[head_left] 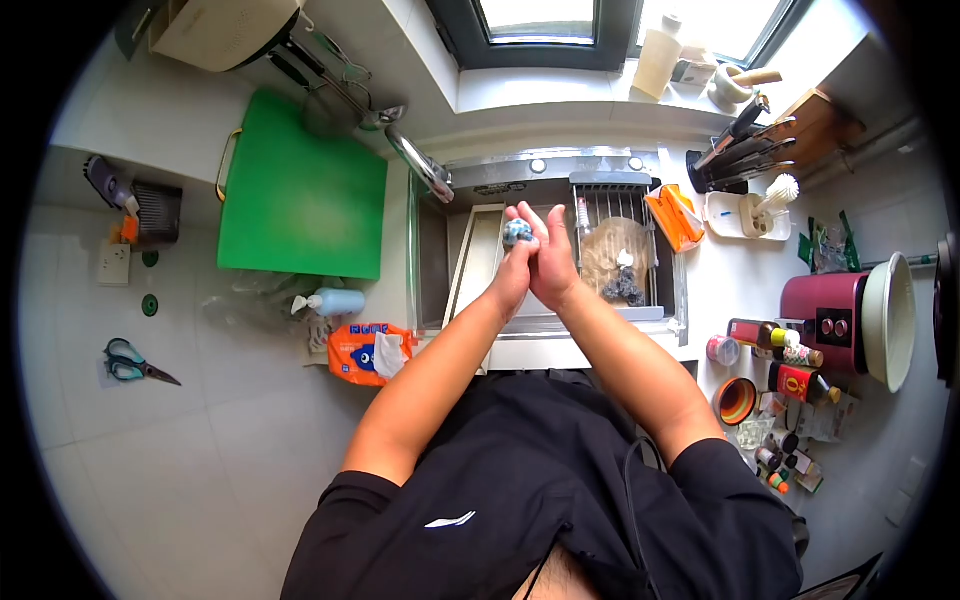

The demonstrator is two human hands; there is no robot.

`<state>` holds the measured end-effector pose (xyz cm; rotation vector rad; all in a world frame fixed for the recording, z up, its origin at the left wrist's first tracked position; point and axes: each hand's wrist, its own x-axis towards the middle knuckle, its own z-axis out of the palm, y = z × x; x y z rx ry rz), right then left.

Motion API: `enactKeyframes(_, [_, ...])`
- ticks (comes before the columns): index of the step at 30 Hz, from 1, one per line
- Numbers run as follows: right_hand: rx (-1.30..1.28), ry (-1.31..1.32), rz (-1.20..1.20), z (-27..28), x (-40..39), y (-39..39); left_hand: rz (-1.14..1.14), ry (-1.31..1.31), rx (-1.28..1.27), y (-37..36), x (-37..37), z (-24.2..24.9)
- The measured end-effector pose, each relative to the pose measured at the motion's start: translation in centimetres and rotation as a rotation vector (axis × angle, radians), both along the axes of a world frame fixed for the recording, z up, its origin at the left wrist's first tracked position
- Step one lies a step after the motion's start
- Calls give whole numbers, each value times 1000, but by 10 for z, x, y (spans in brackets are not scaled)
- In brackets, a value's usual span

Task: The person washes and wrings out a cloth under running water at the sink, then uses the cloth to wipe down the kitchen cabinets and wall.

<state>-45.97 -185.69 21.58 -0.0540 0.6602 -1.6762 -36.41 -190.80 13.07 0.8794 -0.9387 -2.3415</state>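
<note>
While you stand at the sink, this is how things lie:

Left hand: your left hand (512,272) is raised over the sink (470,262), fingers curled round a small blue-grey mottled ball (517,233), which sits at its fingertips.
Right hand: your right hand (553,262) presses against the left one, palm to palm, its fingers stretched up beside the ball and touching it; it is wrapped over the other hand rather than clenched on its own.
Ball: held between both hands, above the basin, just left of the drying rack (612,205). What it is made of you cannot tell from here.
Sink: a steel basin with a pale tray leaning along its left wall; the faucet (420,165) reaches in from the upper left, well above your hands.
Drying rack: it spans the right half of the basin and carries a tan scrubbing pad (615,252) and a dark clump (626,288) just below it.
Tabletop, left: a green cutting board (300,200) lies flat beside the sink; a pale blue squeeze bottle (335,301) lies on its side near it, and an orange packet (368,352) sits at the front corner. Scissors (135,365) lie well apart, far left.
Tabletop, right: an orange cloth (673,217) lies by the rack, a knife block (745,150) stands behind it, a red cooker (835,322) stands at the far right, with small jars and bottles in front of it.
</note>
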Motion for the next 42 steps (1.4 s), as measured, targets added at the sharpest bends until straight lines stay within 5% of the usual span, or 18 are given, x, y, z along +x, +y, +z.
enactKeyframes(2, [-17,77,113,1,-6,5,-9,-214,31,1,4,50])
enactKeyframes(4, [-9,589,343,-11,-15,8,-37,-271,-34,-6,4,74])
enactKeyframes(5, [35,1410,444,-17,-27,10,-96,-309,-79,-10,4,89])
enactKeyframes(6, [65,1642,479,2,-32,17,-154,-347,-126,-15,6,98])
enactKeyframes(12, [-631,2334,50,17,-86,12,-419,-353,-19,-41,19,126])
enactKeyframes(13, [-823,2410,-11,13,-93,6,-616,-292,87,-51,22,120])
enactKeyframes(16, [-1158,2339,-42,18,-96,-16,-902,-156,278,-52,20,101])
enactKeyframes(18, [-1140,2411,28,24,-91,-19,-1049,13,417,-48,12,97])
enactKeyframes(22, [-798,2592,51,22,-83,-24,-848,-280,357,-57,0,96])
enactKeyframes(24, [-267,2711,565,24,-75,-26,-750,-587,2,-55,-15,100])
enactKeyframes(27, [-217,2646,593,16,-72,-31,-779,-757,-296,-58,-24,103])
enactKeyframes(29, [-113,2623,705,18,-68,-33,-972,-960,-917,-64,-26,94])
enactKeyframes(33, [100,2487,833,25,-67,-35,-942,-1218,-1178,-64,-34,89])
enactKeyframes(42, [259,2258,800,30,-73,-40,-844,-1276,-1567,-63,-36,120])
